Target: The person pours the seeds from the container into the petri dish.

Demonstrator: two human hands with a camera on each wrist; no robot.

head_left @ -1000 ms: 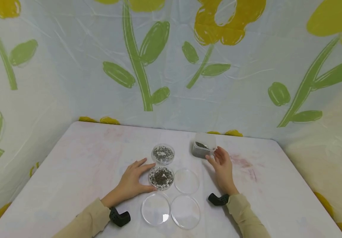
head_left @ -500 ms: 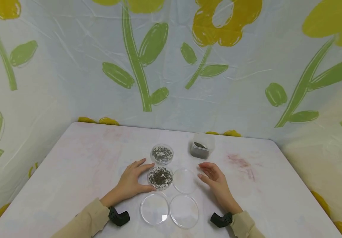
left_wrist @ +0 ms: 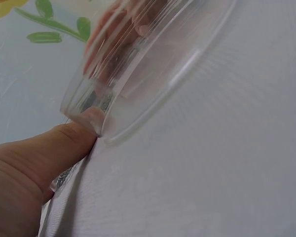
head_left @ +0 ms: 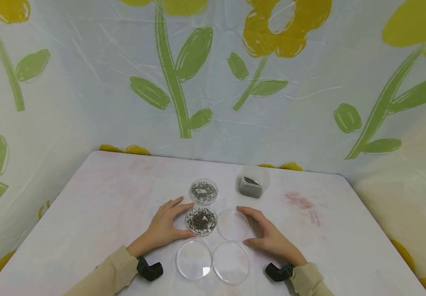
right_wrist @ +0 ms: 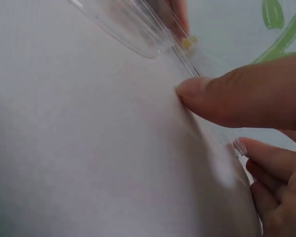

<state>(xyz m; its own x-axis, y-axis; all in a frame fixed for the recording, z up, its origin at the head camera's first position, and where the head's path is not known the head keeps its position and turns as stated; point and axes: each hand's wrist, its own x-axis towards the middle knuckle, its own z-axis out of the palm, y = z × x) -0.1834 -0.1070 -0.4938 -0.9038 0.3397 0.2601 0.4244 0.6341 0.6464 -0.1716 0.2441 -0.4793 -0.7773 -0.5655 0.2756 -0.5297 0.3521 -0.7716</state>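
Note:
My left hand (head_left: 166, 222) spans a round clear petri dish (head_left: 201, 221) of dark crumbs mixed with white bits, thumb at its near edge and index finger at its far edge. To the right of that dish, my right hand (head_left: 268, 234) holds a transparent petri dish (head_left: 232, 225) by its rim between thumb and index finger. In the right wrist view the thumb (right_wrist: 246, 96) presses against the clear rim. The left wrist view shows the left thumb (left_wrist: 59, 148) beside a clear lid edge. Another filled petri dish (head_left: 203, 192) lies just beyond the left hand's dish.
Two clear round dish pieces (head_left: 193, 260) (head_left: 230, 263) lie side by side nearest me. A translucent square tub (head_left: 251, 187) of dark grains stands at the back right. Flower-printed sheeting (head_left: 213, 135) rises behind the pale table (head_left: 124, 193).
My right hand has left the square tub, come back toward me and taken the transparent dish by its rim. The left hand stays around its filled dish.

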